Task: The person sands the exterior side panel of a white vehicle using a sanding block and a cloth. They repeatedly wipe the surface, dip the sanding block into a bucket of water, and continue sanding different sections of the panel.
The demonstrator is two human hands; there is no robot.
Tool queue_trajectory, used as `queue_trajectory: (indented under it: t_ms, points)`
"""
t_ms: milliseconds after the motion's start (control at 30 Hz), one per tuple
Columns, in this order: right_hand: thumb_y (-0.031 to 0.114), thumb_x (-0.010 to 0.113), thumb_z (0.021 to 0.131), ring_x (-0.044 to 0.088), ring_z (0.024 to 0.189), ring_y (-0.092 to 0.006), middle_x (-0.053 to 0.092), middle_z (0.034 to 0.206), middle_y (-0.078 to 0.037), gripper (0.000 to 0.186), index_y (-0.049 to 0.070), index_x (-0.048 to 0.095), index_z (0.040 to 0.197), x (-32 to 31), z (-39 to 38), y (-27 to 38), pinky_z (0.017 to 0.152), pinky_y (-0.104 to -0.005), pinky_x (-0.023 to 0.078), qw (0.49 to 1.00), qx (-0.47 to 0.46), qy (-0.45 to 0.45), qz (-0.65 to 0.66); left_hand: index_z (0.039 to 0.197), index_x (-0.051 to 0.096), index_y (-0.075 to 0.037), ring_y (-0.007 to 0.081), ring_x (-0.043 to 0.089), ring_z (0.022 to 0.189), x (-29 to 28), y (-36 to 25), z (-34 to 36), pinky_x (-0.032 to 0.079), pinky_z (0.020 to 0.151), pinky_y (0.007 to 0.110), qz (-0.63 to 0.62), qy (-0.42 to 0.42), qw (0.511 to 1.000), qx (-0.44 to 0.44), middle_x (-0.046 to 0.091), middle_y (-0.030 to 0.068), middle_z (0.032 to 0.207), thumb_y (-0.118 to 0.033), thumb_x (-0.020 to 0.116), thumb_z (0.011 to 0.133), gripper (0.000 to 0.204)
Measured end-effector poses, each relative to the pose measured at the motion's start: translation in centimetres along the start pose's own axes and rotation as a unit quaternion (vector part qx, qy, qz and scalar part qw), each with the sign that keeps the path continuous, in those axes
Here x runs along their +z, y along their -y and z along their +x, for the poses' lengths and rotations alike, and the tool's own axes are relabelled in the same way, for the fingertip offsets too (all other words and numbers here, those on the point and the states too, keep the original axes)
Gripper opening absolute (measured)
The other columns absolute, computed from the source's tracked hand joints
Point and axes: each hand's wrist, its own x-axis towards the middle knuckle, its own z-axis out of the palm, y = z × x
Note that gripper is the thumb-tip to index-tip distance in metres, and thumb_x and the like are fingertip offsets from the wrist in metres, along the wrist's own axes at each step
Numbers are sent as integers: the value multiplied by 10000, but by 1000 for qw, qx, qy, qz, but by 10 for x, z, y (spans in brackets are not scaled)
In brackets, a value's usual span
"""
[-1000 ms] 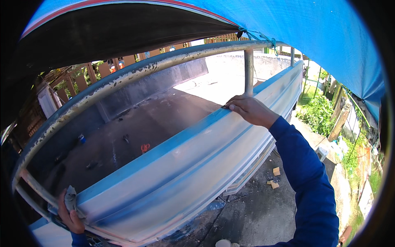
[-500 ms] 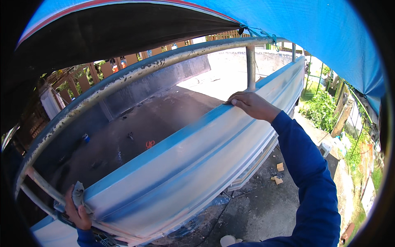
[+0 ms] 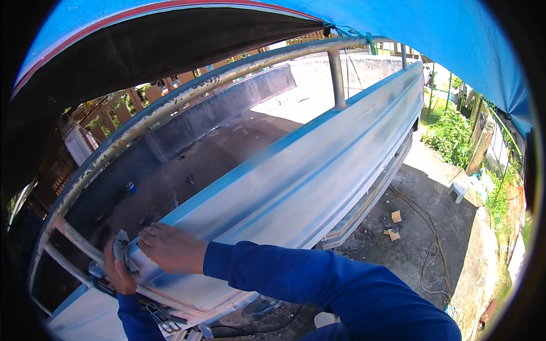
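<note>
A long side panel of a truck bed [image 3: 318, 165], patchy white and blue with a bright blue top edge, slants across the view. My right hand [image 3: 173, 248] lies on the near end of that top edge, fingers curled down over it; anything under them is hidden. Close to its left, my left hand [image 3: 118, 271] is at the panel's end, with a crumpled grey cloth [image 3: 121, 250] between thumb and fingers. A curved metal rail [image 3: 187, 91] with flaking paint arches above the bed, its lower bars reaching down beside my left hand.
A blue tarp [image 3: 443, 51] hangs overhead, tied by a green cord to the rail. Inside the dark bed floor [image 3: 227, 148] lies a small blue can [image 3: 131, 187]. On the concrete at right are a hose [image 3: 435, 244], wood scraps [image 3: 396, 216] and a white stool [image 3: 456, 192].
My right hand has slid from the middle of the panel's top edge toward me and left, ending beside my left hand. The left hand still holds the cloth; the view has shifted slightly.
</note>
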Motion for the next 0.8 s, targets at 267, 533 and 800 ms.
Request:
queue_trajectory:
  t_ms: [267,533,800]
  points:
    - [8,525,907,648,1183,-273,717,1249,-70,399,111,698,1251,-260,-186,-211,1075,-428,467,940,209,70,-261,1384,567,16,324,610,1211,-29,-8,-7,423,1081,399,60,19,996,-67,629,194,1342,-312,505,1031,486]
    - [70,612,880,630,1187,-318,698,1192,-179,286,-11,691,1142,-145,-144,-126,1109,-413,453,957,96,-89,-260,1201,724,3,315,662,1151,55,-78,35,463,1052,389,25,29,995,-93,712,189,1227,-197,552,995,334]
    - [-38,586,883,631,1213,-356,670,1288,-197,347,-35,652,1223,-179,-340,-51,1063,-444,507,960,260,-98,-28,1066,753,-57,378,698,983,293,-266,116,540,886,435,33,3,998,58,743,181,1045,-270,573,963,297]
